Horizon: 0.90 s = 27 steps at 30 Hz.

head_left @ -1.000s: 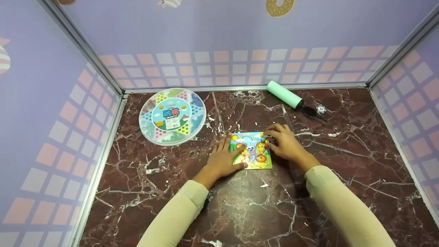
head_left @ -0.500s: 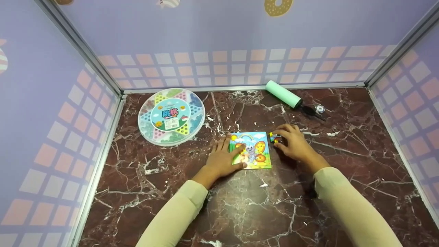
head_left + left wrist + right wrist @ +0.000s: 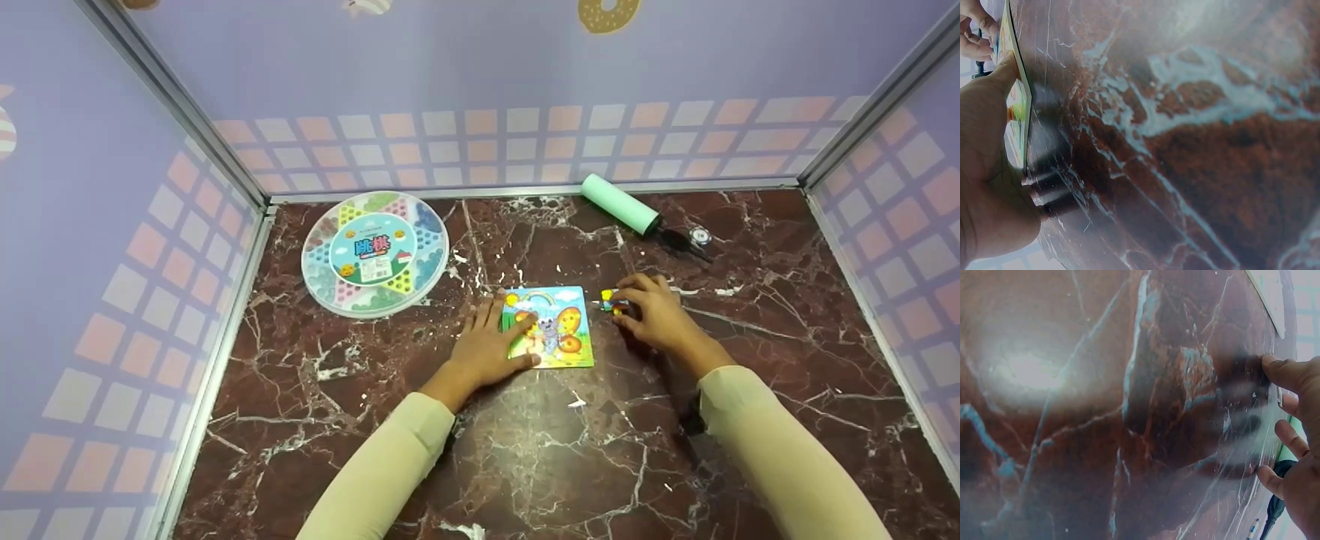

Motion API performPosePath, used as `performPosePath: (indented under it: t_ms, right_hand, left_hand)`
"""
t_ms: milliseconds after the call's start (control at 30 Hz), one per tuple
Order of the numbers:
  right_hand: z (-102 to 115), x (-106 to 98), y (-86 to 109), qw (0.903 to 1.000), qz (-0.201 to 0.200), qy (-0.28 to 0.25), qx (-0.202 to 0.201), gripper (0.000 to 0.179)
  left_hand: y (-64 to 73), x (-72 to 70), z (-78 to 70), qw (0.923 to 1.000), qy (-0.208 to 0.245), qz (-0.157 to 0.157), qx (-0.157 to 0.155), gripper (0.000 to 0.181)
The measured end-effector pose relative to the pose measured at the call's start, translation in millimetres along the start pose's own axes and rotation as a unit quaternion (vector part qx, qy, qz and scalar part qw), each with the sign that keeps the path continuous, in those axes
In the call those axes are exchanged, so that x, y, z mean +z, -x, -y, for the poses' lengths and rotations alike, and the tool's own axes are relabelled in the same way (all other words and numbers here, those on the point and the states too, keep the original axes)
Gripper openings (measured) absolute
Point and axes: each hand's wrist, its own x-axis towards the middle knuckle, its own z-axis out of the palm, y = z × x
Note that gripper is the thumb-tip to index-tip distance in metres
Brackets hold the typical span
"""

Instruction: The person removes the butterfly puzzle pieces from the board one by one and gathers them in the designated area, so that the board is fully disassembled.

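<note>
A square picture puzzle with a butterfly and a rainbow lies flat on the marbled tabletop in the head view. My left hand rests across its left side, fingers spread and thumb on its lower part. In the left wrist view the puzzle's edge shows beyond that hand. To the right of the puzzle, apart from it, my right hand pinches a small yellow, green and blue piece close to the table. Its exact kind is unclear, because the fingers cover part of it.
A round Chinese checkers box lies at the back left. At the back right are a mint-green cylinder with a black end and a small round poker chip. Patterned walls enclose the table at the back and both sides.
My right hand has moved right, off the puzzle's upper right corner, with the small coloured piece. The left hand stays in place on the puzzle.
</note>
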Motion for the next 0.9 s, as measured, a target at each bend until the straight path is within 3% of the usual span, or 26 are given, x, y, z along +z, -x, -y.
performPosePath:
  t_ms: [367, 900]
  right_hand:
    - [-0.7, -2.0, 0.5, 0.9997, 0.021, 0.006, 0.01, 0.027]
    - [-1.6, 0.6, 2.1, 0.9999, 0.003, 0.003, -0.01, 0.022]
  left_hand:
    - [4.0, -3.0, -3.5, 0.9999, -0.008, -0.008, 0.001, 0.08]
    - [5.0, -3.7, -4.3, 0.9999, -0.014, -0.005, -0.005, 0.081]
